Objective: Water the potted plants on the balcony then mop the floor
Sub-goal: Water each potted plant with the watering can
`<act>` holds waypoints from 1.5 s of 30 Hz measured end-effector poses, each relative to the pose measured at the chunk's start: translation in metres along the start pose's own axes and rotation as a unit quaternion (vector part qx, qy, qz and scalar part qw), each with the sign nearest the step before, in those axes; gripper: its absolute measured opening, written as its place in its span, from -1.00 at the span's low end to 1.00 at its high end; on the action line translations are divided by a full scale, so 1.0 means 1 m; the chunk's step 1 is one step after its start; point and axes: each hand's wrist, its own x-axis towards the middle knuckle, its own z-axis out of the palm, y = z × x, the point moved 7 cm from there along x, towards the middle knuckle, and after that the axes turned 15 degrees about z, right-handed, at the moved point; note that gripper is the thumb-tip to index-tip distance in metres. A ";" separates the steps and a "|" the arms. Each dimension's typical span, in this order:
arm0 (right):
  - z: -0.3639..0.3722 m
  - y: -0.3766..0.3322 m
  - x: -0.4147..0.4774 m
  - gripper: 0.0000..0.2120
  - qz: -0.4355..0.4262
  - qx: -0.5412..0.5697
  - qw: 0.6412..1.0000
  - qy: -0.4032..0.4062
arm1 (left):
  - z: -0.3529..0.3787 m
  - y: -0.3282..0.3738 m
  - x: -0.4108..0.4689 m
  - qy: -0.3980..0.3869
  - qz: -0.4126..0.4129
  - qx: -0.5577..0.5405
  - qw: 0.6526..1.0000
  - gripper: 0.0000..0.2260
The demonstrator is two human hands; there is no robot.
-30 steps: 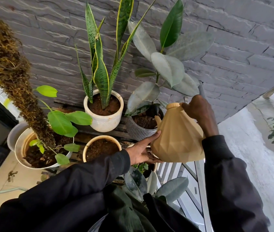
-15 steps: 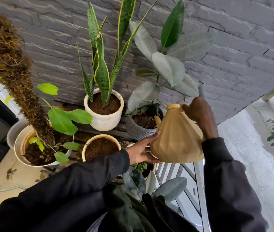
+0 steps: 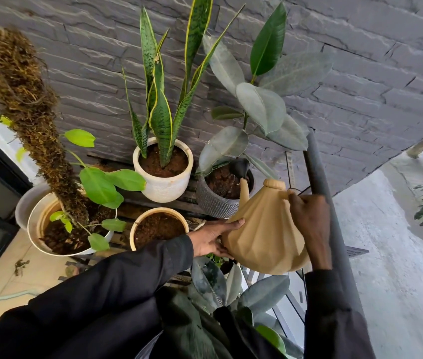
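The right hand (image 3: 308,216) grips the handle of the tan watering can (image 3: 264,237), and the left hand (image 3: 213,238) props its side with flat fingers. The can tips over the grey pot (image 3: 220,203), its spout (image 3: 240,168) above the soil. Watering looks underway. Mopping seems not yet begun, and no mop shows.

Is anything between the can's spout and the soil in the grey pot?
Nothing visible does. The can's black spout head hangs over bare soil in the grey pot; the plant's low leaves spread beside it, not under it.
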 end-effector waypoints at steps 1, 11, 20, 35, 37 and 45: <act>0.000 0.007 -0.008 -0.46 0.002 0.022 1.000 0.002 | -0.003 -0.001 -0.001 0.005 0.006 0.011 1.000 -0.41; 0.018 0.050 -0.045 -0.54 -0.016 0.114 0.993 0.034 | -0.032 0.004 -0.013 0.061 0.085 0.086 0.991 -0.24; 0.034 0.030 -0.072 -0.55 -0.043 0.149 0.987 0.044 | -0.065 0.030 -0.027 0.089 0.181 0.140 0.969 0.02; 0.090 -0.053 -0.097 -0.69 -0.097 0.136 0.986 -0.026 | -0.146 0.050 -0.065 0.120 0.158 0.077 0.977 0.07; 0.092 -0.074 -0.100 -0.67 -0.120 0.124 0.984 -0.047 | -0.153 0.049 -0.069 0.111 0.149 0.060 0.981 0.03; 0.093 -0.152 -0.103 -0.54 -0.173 0.033 0.980 -0.095 | -0.154 0.051 -0.084 0.060 0.087 -0.062 0.992 0.00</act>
